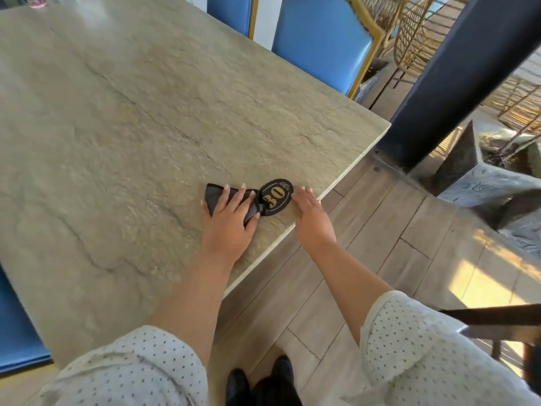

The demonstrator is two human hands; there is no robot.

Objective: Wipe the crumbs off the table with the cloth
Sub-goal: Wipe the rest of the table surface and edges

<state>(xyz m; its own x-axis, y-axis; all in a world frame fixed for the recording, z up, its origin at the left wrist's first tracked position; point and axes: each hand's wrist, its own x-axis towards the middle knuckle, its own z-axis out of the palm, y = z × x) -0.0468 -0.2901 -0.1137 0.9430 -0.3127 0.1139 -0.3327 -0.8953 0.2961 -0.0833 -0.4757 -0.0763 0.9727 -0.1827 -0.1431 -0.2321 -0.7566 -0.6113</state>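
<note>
A dark folded cloth (213, 195) lies on the stone-look table (131, 118) near its right edge. My left hand (229, 221) presses flat on the cloth with fingers spread, covering most of it. Just right of the cloth sits a black oval table-number tag (278, 196) reading "30" in gold. My right hand (313, 218) rests open at the table's edge beside the tag, fingers together, holding nothing. No crumbs are clear enough to make out on the surface.
Two blue padded chairs (319, 39) stand along the far side, and a blue seat (17, 326) is at the near left. A dark pillar (456, 83) rises right of the table's corner, with a stone planter (483, 177) and wicker chairs (409, 33) beyond. Wood-plank floor runs below.
</note>
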